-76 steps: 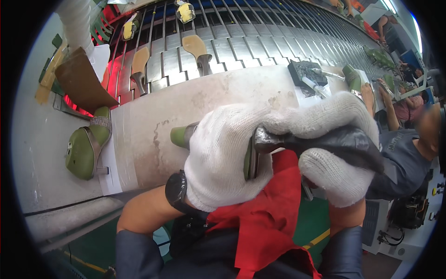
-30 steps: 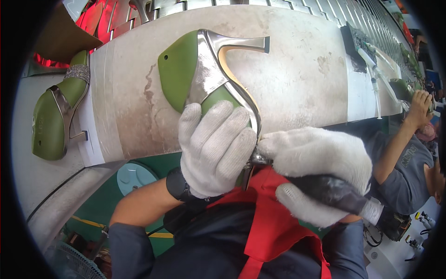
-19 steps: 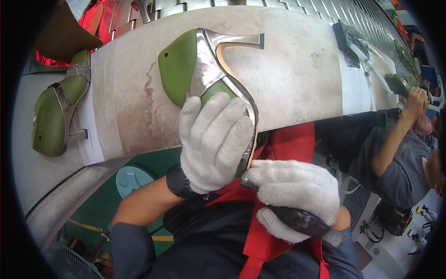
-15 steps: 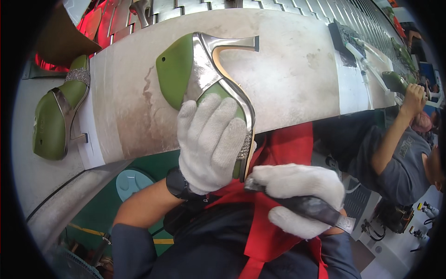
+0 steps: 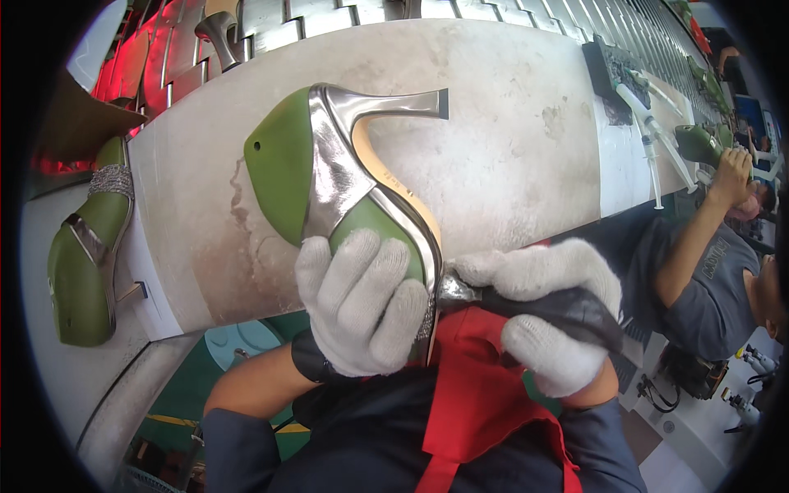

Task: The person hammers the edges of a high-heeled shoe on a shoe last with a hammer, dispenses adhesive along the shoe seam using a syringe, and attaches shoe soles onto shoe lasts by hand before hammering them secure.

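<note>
My left hand, in a white knit glove, is closed around a silver high-heeled sandal fitted on a green shoe last. The shoe lies on its side, heel pointing right, with a glittery strap partly hidden by my fingers. In my gloved right hand is a dark-handled hand tool with a shiny metal end. That end meets the sole's edge near the forefoot; whether it presses there I cannot tell.
A pale, stained worktop runs beneath the shoe. Another sandal on a green last rests at the left. A metal slat conveyor passes along the far side. Syringes lie at the right, near a co-worker's arm.
The shoe and my left hand have shifted left and slightly toward me. My right hand has risen, bringing the tool's metal end farther up along the sole's edge.
</note>
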Demonstrator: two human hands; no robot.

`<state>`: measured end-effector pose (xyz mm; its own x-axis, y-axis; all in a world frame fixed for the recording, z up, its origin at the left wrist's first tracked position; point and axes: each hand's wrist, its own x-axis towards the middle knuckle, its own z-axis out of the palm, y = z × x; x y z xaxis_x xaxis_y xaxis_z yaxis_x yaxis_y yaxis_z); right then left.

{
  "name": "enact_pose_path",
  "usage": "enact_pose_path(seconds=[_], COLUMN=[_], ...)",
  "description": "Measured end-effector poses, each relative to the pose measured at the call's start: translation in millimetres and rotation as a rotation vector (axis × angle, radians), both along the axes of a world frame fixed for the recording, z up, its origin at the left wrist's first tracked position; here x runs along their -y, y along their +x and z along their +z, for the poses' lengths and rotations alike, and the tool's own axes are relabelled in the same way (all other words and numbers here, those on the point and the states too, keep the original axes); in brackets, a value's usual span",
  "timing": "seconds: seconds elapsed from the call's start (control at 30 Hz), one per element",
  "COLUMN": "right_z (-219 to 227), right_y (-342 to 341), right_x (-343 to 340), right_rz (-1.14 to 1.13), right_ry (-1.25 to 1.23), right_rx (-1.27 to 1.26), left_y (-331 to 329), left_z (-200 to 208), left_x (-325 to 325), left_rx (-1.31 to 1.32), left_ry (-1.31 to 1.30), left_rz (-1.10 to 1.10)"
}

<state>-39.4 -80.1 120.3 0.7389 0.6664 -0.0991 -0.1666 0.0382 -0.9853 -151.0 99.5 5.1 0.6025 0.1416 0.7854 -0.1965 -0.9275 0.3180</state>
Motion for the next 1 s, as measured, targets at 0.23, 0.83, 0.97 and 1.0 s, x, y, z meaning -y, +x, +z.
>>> enact_pose_path(seconds=[0.23, 0.83, 0.97, 1.0], right_z=[12.5, 19.8, 21.0, 33.4], right_y=[55.0, 96.9, 106.0, 98.9], right_x=[-19.0, -85.1, -96.5, -102.6], right_rz=[0.204, 0.383, 0.533, 0.457], right_ry=[-0.153, -0.472, -0.442, -0.484], right_rx=[0.059, 0.093, 0.357, 0.29], left_y=[6.8, 17.9, 20.3, 21.4], left_z=[-8.5, -8.3, -7.3, -7.2], left_x=[3.3, 2.8, 2.9, 3.1], left_rx=[0.112, 0.216, 0.224, 0.238], left_ry=[-0.022, -0.073, -0.08, -0.084], left_rz=[0.053, 0.067, 0.058, 0.068])
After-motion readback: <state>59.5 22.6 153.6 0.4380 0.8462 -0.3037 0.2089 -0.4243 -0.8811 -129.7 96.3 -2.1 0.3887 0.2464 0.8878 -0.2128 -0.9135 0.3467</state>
